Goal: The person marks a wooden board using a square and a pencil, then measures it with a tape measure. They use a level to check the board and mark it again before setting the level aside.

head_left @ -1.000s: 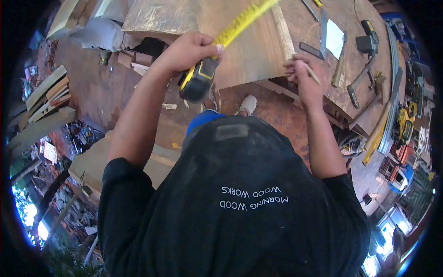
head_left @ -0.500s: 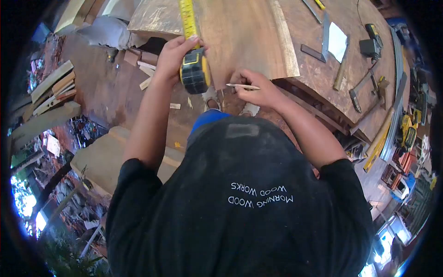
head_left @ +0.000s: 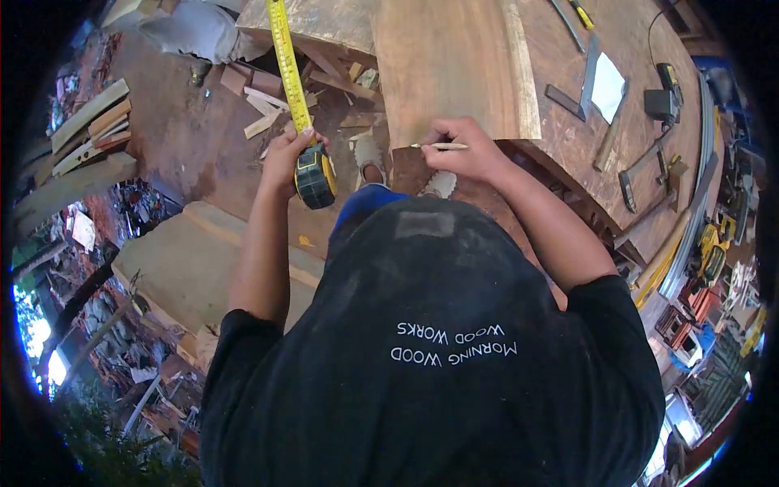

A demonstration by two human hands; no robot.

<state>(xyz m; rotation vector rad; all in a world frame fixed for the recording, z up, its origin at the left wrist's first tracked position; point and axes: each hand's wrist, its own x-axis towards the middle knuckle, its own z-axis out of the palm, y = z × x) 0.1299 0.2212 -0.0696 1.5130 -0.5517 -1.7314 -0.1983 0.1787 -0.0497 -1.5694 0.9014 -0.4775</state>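
My left hand (head_left: 290, 154) is closed on a black and yellow tape measure (head_left: 316, 177). Its yellow blade (head_left: 286, 61) is pulled out and runs away from me past the top of the view. The case hangs left of a wooden board (head_left: 446, 69), apart from it. At the board's near end, my right hand (head_left: 462, 148) pinches a pencil (head_left: 445, 147), its tip pointing left near the board's near left corner. The fingers of that hand rest at the board's near edge. The board lies on a worktable, its near end sticking out over the edge.
On the worktable (head_left: 560, 150) to the right lie a try square (head_left: 578, 99), a white sheet (head_left: 608, 88), a hammer (head_left: 610, 136) and a black charger-like block (head_left: 661, 105). Wood offcuts (head_left: 264, 109) litter the floor at left. Stacked planks (head_left: 93, 130) stand farther left.
My left hand has moved left and toward me with the tape measure, swinging the blade off the board. My right hand stays at the board's near end with the pencil.
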